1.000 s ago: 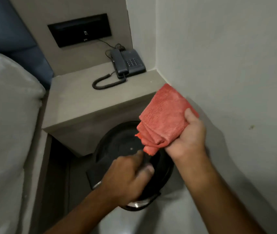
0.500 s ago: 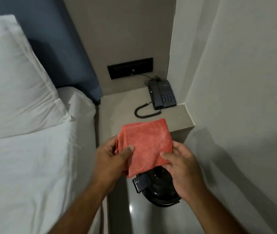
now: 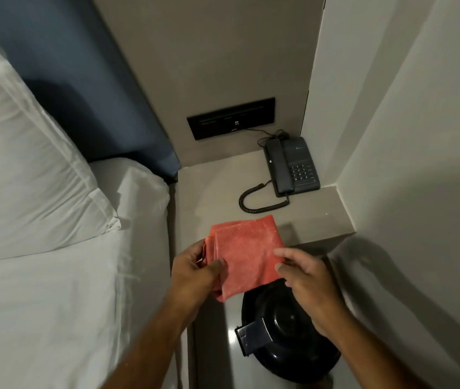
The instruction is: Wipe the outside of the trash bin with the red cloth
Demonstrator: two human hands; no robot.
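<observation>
We hold the folded red cloth [image 3: 244, 255] pinched between our left hand [image 3: 195, 269] fingers and thumb, our right hand [image 3: 306, 277] fingers loosely spread at its other edge, probably squaring the fold, with the black trash bin [image 3: 285, 329] just below them.

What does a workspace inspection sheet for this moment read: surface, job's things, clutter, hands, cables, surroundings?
Surface: beige bedside shelf, bare near the front edge.
Job's things: folded red cloth held up in the air; black trash bin on the floor below it, lid shut, not touched.
Clutter: nothing seen.
Hands: left hand pinches the cloth's left edge; right hand at its right edge, fingers loose.
Cables: coiled cord lies beside the dark telephone.
Surroundings: white pillow, bed, black wall panel, pale walls.
</observation>
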